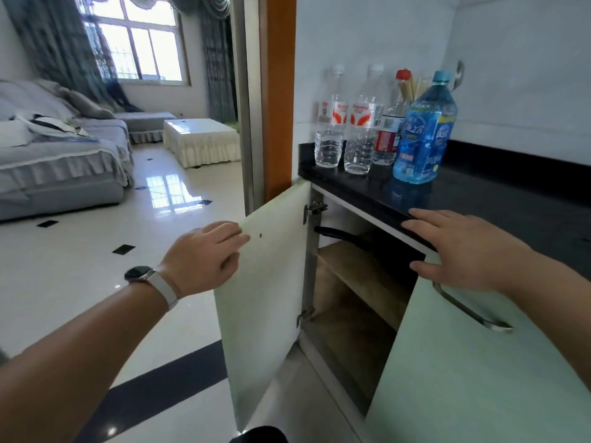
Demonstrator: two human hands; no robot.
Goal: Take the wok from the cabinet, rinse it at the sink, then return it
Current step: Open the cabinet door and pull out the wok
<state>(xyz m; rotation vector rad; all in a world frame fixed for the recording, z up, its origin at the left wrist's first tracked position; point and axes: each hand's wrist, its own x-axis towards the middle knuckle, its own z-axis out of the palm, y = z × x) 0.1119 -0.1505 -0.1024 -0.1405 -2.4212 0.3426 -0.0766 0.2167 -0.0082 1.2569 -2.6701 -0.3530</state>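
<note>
Only wok handle [339, 234] clear past cabinet door [265, 298]; body shadowed

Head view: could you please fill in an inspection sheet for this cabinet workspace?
Surface: black countertop, glossy.
Job's things: wok on the upper shelf inside, handle pointing left; left door open.
Clutter: four bottles at the countertop's left end.
Hands: left hand grips the left door's top corner; right hand rests flat on the countertop edge.
Cables: nothing seen.
Surroundings: sofa and low table beyond the doorway.
</note>
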